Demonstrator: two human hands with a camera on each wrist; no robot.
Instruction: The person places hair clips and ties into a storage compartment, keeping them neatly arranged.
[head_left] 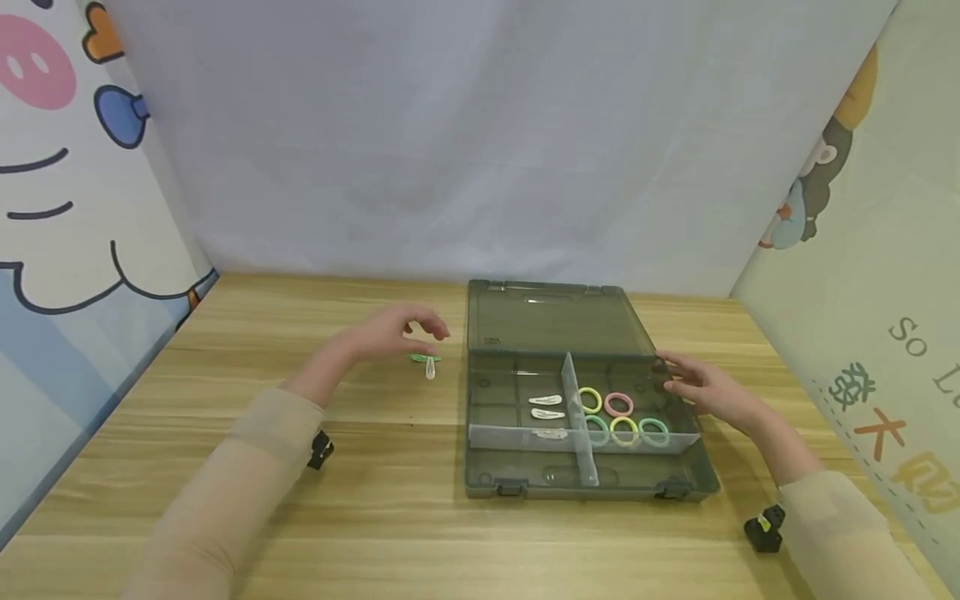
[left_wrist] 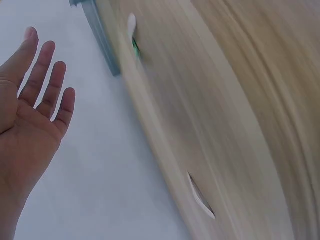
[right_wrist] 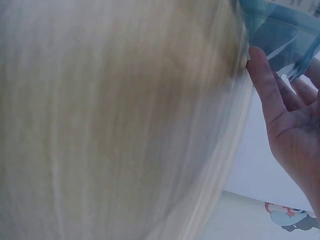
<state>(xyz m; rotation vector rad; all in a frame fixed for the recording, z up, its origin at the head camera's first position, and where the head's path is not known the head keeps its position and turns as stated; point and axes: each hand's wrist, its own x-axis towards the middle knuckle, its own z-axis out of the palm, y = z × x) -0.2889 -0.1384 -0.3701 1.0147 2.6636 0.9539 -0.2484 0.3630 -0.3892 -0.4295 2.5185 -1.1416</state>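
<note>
In the head view my left hand (head_left: 393, 332) hovers over the table, its fingers loosely bent with nothing between them. Just below its fingertips lie a green hair clip (head_left: 417, 358) and a white snap hair clip (head_left: 431, 369), which overlap. The left wrist view shows another pale clip (left_wrist: 201, 196) lying apart from them. My right hand (head_left: 708, 385) has its fingertips at the right back edge of a grey translucent divided box (head_left: 480, 492). Inside, white snap clips (head_left: 547, 414) sit in the back left compartment and several coloured rings (head_left: 618, 405) in the back right one.
The box's lid (head_left: 551, 321) lies folded back toward the white curtain (head_left: 450, 150). Clear dividers (head_left: 581, 417) split the box into compartments. Bare wooden tabletop (head_left: 375, 517) shows left of the box. Printed cloths hang on both sides.
</note>
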